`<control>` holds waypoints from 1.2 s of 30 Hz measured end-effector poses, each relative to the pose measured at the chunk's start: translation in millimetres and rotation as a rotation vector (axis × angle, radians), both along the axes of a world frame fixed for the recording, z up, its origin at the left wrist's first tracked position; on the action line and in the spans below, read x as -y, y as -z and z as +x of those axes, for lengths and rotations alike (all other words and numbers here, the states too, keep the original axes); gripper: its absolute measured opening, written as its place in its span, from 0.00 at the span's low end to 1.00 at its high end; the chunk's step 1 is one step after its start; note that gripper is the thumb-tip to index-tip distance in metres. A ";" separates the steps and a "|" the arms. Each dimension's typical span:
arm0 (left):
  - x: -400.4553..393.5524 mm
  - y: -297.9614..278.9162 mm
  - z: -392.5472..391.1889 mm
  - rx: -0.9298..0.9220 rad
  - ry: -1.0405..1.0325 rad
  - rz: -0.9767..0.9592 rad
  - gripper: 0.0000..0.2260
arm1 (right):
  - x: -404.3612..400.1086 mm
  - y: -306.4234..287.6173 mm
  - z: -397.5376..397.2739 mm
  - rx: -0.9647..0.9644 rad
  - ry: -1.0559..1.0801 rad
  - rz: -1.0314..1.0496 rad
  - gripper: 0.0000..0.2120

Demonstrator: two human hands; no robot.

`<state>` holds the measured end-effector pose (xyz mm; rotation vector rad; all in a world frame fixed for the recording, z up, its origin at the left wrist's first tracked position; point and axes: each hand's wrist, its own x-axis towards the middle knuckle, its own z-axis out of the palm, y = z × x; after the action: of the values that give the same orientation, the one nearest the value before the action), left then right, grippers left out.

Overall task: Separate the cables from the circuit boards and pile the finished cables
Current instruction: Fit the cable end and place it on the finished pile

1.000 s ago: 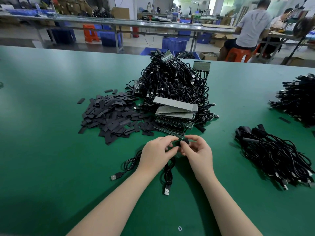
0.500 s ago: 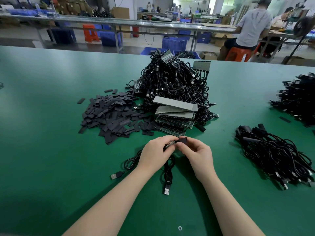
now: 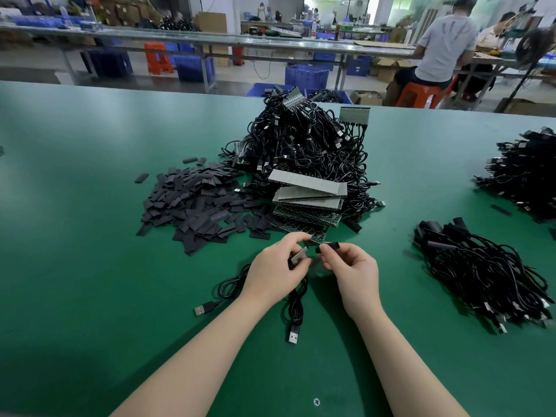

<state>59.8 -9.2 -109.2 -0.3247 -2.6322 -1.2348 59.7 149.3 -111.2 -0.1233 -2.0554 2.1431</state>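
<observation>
My left hand [image 3: 278,267] pinches a small grey board piece [image 3: 299,255] at the end of a black USB cable [image 3: 296,308] that trails toward me on the green table [image 3: 90,296]. My right hand [image 3: 353,267] pinches a short black sleeve [image 3: 330,246] just right of that piece, a small gap between them. A second USB cable [image 3: 224,291] lies left of my left wrist. Behind my hands stands a stack of circuit boards [image 3: 307,203] against a big tangle of cables still joined to boards [image 3: 304,145]. A pile of finished cables [image 3: 481,272] lies at the right.
A heap of flat black sleeves [image 3: 195,203] spreads left of the boards. Another cable pile [image 3: 523,176] sits at the far right edge. Beyond the table are benches, blue crates and seated people [image 3: 442,49].
My hands have drawn slightly apart: the right hand has pulled the black sleeve off to the right, baring the grey board piece in my left hand.
</observation>
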 end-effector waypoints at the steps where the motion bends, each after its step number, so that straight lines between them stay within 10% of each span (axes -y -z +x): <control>1: -0.1 0.1 -0.1 -0.002 -0.007 -0.008 0.17 | 0.0 0.3 -0.4 0.001 0.003 -0.009 0.05; 15: -6.6 2.3 4.3 -0.375 -0.193 -0.268 0.06 | 1.8 2.8 -2.1 -0.024 -0.027 -0.085 0.04; 25: -9.1 -3.8 6.3 -0.279 -0.134 -0.244 0.20 | 0.5 2.8 -3.4 -0.016 0.004 -0.128 0.03; 36: -5.1 0.4 2.5 -0.273 -0.053 -0.220 0.12 | -1.9 5.3 -3.5 -0.021 0.009 -0.183 0.01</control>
<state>62.3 -4.1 -109.6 -0.4243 -2.5213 -0.8201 56.2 151.2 -116.5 -0.1318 -1.8410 2.3135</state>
